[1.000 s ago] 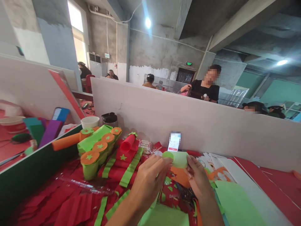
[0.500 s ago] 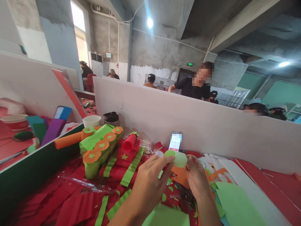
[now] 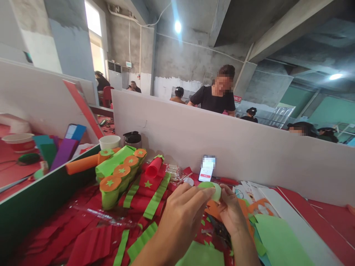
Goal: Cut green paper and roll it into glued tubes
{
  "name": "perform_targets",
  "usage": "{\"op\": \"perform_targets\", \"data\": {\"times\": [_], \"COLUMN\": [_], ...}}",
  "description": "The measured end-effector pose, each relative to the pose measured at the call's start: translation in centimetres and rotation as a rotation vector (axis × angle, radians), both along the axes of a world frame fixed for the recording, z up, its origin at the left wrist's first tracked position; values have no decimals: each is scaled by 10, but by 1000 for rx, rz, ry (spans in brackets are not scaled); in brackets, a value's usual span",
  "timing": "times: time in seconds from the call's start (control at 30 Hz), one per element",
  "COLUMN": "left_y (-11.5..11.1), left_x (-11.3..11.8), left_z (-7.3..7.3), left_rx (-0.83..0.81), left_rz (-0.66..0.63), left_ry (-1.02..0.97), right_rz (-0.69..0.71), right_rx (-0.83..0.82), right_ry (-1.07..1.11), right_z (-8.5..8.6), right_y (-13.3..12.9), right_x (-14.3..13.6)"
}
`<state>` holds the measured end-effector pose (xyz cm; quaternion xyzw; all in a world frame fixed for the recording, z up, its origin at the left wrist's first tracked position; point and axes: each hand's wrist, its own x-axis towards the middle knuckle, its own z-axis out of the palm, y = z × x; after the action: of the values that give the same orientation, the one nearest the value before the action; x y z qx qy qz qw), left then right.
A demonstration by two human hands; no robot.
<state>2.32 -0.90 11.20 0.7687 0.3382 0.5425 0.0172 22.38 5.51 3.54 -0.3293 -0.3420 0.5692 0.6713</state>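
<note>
Between my two hands is a light-green paper roll (image 3: 217, 192), raised above the table. My left hand (image 3: 184, 208) grips its left side, and the fingers cover much of it. At the roll's right end, my right hand (image 3: 230, 208) pinches the edge with thumb and fingertips. Below them lie orange paper (image 3: 212, 207), small green scraps and a light-green sheet (image 3: 201, 255). Left of my hands is a red paper piece with green strips and a green star (image 3: 148, 184). Beside it stands a row of green paper cylinders with orange star tops (image 3: 110, 183).
A phone (image 3: 206, 168) leans against the white partition (image 3: 172, 136). A white cup (image 3: 110, 142) and a black-lidded bottle (image 3: 132, 139) stand at the back left. Green sheets (image 3: 280, 236) lie at right, red paper (image 3: 91, 244) at left. Beyond the partition a person in black (image 3: 212, 99) stands.
The green roll has turned, its open end now facing me more, and my left fingers have slid further right over it. The person behind the partition has shifted left.
</note>
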Motion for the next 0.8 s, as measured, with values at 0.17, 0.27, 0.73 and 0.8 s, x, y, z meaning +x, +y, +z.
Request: {"op": "perform_targets", "data": {"times": [0.17, 0.27, 0.73, 0.8], "left_y": [-1, -4, -12, -13], "left_x": [-1, -1, 6, 6], "left_z": [-2, -5, 4, 4], "left_rx": [86, 112, 170, 163], "left_rz": [-16, -19, -23, -23], "left_ry": [42, 82, 123, 135], "right_rz": [34, 35, -73, -77], "right_rx": [-22, -34, 10, 15], "right_ry": [68, 91, -102, -109], "right_z": [1, 1, 5, 5], "right_y": [-3, -4, -9, -8], "right_x": [-2, -4, -10, -11]}}
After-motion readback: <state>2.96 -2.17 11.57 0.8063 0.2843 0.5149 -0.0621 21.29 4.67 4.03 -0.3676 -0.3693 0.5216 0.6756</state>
